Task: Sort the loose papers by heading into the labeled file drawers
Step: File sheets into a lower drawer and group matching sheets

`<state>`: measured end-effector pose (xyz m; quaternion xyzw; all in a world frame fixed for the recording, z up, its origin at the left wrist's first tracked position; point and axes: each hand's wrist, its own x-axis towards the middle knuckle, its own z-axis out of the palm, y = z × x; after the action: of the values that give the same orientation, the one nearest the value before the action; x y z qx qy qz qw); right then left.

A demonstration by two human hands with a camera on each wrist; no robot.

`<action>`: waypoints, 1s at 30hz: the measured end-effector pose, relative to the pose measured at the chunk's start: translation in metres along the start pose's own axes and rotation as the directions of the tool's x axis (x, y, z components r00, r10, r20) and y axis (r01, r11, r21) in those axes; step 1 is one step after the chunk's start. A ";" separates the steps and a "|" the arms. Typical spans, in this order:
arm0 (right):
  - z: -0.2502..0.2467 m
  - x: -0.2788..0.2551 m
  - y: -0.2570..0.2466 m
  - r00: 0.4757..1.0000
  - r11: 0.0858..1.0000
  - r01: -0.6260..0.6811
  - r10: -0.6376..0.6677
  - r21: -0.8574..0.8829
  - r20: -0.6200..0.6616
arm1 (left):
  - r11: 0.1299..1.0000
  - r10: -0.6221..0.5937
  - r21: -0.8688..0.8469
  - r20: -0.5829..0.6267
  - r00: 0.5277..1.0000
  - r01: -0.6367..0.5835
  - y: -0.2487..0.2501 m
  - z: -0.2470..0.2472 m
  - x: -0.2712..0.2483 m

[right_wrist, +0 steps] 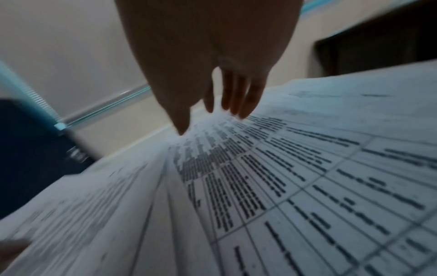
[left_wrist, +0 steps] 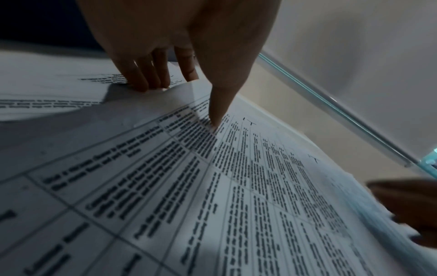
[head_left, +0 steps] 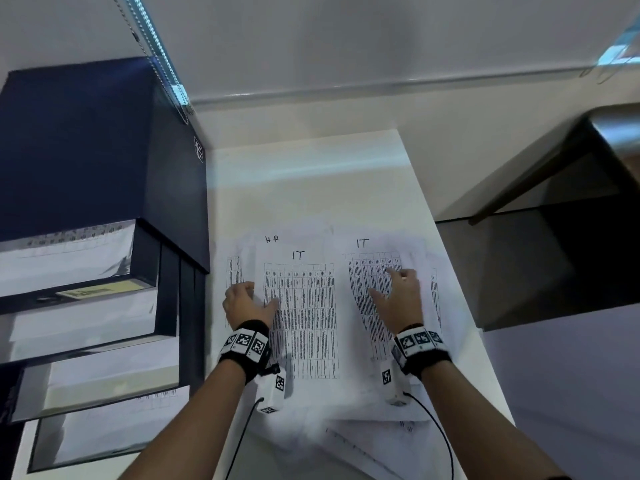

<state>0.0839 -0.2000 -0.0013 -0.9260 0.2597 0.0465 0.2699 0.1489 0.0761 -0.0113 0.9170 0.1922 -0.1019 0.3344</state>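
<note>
Loose printed sheets lie spread on a white table (head_left: 311, 174). A sheet headed IT (head_left: 304, 323) lies in the middle, and my left hand (head_left: 247, 299) pinches its left edge. In the left wrist view the thumb (left_wrist: 220, 112) presses on top while the fingers (left_wrist: 146, 82) curl under the lifted edge. My right hand (head_left: 398, 296) rests flat, fingers (right_wrist: 238, 97) straight, on a second IT sheet (head_left: 367, 271). A sheet headed HR (head_left: 272, 240) peeks out behind the middle one. The dark blue file cabinet (head_left: 86, 150) stands to the left.
Several cabinet drawers (head_left: 69, 265) stand pulled out in steps with papers inside; one carries a yellowish label (head_left: 93, 292). More sheets (head_left: 381, 441) lie at the table's near edge. A dark desk (head_left: 554, 220) stands to the right. A blind's cords (head_left: 152, 46) hang above the cabinet.
</note>
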 end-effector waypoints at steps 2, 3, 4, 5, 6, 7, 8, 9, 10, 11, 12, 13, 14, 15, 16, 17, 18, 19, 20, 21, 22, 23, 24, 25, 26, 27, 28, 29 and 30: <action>0.011 -0.007 -0.015 0.977 0.993 0.096 -0.106 0.062 0.183 | 0.999 0.046 -0.006 0.019 0.999 -0.046 -0.001 0.003 0.001; 0.016 -0.010 -0.023 0.959 0.993 0.102 -0.115 0.064 0.258 | 0.998 0.060 -0.024 0.017 0.998 -0.060 -0.002 0.004 0.001; 0.021 -0.013 -0.029 0.949 0.994 0.095 -0.109 0.061 0.296 | 0.996 0.078 -0.048 0.010 0.997 -0.077 -0.003 0.005 0.001; 0.025 -0.016 -0.035 0.948 0.995 0.085 -0.099 0.061 0.302 | 0.992 0.096 -0.080 0.004 0.995 -0.095 -0.004 0.007 0.000; 0.030 -0.018 -0.040 0.950 0.995 0.079 -0.094 0.064 0.296 | 0.986 0.111 -0.127 -0.007 0.994 -0.111 -0.003 0.007 0.000; 0.033 -0.020 -0.045 0.954 0.995 0.078 -0.094 0.066 0.284 | 0.977 0.112 -0.181 -0.012 0.994 -0.112 -0.004 0.007 0.000; 0.036 -0.021 -0.048 0.959 0.995 0.077 -0.093 0.068 0.266 | 0.967 0.100 -0.235 -0.011 0.995 -0.100 -0.004 0.006 0.000; 0.038 -0.022 -0.049 0.966 0.995 0.078 -0.092 0.067 0.242 | 0.960 0.086 -0.268 -0.005 0.996 -0.084 -0.004 0.006 0.001; 0.039 -0.023 -0.051 0.972 0.994 0.089 -0.100 0.063 0.211 | 0.959 0.084 -0.271 -0.001 0.996 -0.081 -0.004 0.005 0.002; 0.040 -0.024 -0.051 0.976 0.992 0.112 -0.121 0.056 0.179 | 0.967 0.092 -0.238 0.000 0.996 -0.089 -0.005 0.005 0.002; 0.041 -0.025 -0.051 0.977 0.988 0.149 -0.154 0.046 0.149 | 0.976 0.108 -0.190 -0.001 0.994 -0.106 -0.007 0.005 0.003; 0.043 -0.026 -0.051 0.973 0.981 0.189 -0.192 0.032 0.129 | 0.982 0.121 -0.143 0.005 0.993 -0.119 -0.009 0.005 0.004; 0.044 -0.028 -0.050 0.966 0.974 0.228 -0.228 0.014 0.120 | 0.984 0.134 -0.117 0.014 0.991 -0.132 -0.010 0.004 0.005; 0.046 -0.031 -0.051 0.959 0.965 0.263 -0.260 -0.007 0.111 | 0.985 0.135 -0.113 0.024 0.991 -0.131 -0.012 0.004 0.006; 0.048 -0.033 -0.051 0.953 0.956 0.292 -0.288 -0.026 0.099 | 0.985 0.125 -0.119 0.027 0.992 -0.121 -0.012 0.003 0.006; 0.049 -0.034 -0.051 0.947 0.949 0.313 -0.309 -0.039 0.085 | 0.987 0.109 -0.124 0.030 0.994 -0.105 -0.012 0.002 0.006; 0.051 -0.035 -0.051 0.945 0.946 0.322 -0.318 -0.047 0.076 | 0.987 0.105 -0.123 0.030 0.994 -0.101 -0.011 0.001 0.005; 0.052 -0.035 -0.049 0.946 0.946 0.321 -0.317 -0.050 0.073 | 0.988 0.108 -0.118 0.032 0.994 -0.104 -0.009 0.001 0.004; 0.054 -0.035 -0.048 0.948 0.949 0.312 -0.308 -0.046 0.077 | 0.987 0.115 -0.113 0.032 0.993 -0.111 -0.008 0.001 0.002; 0.054 -0.035 -0.048 0.953 0.954 0.296 -0.293 -0.033 0.075 | 0.986 0.117 -0.123 0.028 0.993 -0.112 -0.006 0.001 0.001; 0.055 -0.035 -0.047 0.960 0.962 0.274 -0.272 -0.015 0.073 | 0.983 0.124 -0.139 0.022 0.992 -0.120 -0.005 0.001 0.001; 0.055 -0.035 -0.047 0.965 0.968 0.252 -0.252 0.000 0.074 | 0.981 0.132 -0.147 0.021 0.991 -0.128 -0.004 0.000 0.000; 0.055 -0.034 -0.047 0.968 0.971 0.238 -0.238 0.003 0.076 | 0.979 0.151 -0.145 0.019 0.988 -0.146 -0.004 -0.001 0.000; 0.055 -0.034 -0.046 0.970 0.973 0.232 -0.231 -0.012 0.079 | 0.975 0.174 -0.145 0.027 0.984 -0.168 -0.006 -0.001 0.001; 0.054 -0.033 -0.046 0.970 0.971 0.232 -0.228 -0.049 0.081 | 0.971 0.200 -0.137 0.037 0.979 -0.193 -0.008 -0.002 0.002; 0.055 -0.033 -0.046 0.970 0.966 0.239 -0.233 -0.099 0.072 | 0.966 0.225 -0.140 0.045 0.973 -0.217 -0.009 -0.002 0.002; 0.055 -0.033 -0.046 0.970 0.960 0.243 -0.237 -0.136 0.063 | 0.960 0.239 -0.167 0.057 0.969 -0.226 -0.010 -0.003 0.000; 0.055 -0.033 -0.045 0.970 0.960 0.242 -0.238 -0.137 0.048 | 0.952 0.241 -0.212 0.080 0.967 -0.220 -0.010 -0.004 -0.001; 0.055 -0.032 -0.045 0.972 0.966 0.235 -0.233 -0.103 0.039 | 0.945 0.246 -0.245 0.106 0.963 -0.215 -0.010 -0.006 -0.002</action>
<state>0.0816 -0.1242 -0.0196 -0.9626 0.1423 0.0402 0.2269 0.1431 0.0861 -0.0117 0.8789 0.0710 -0.1008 0.4608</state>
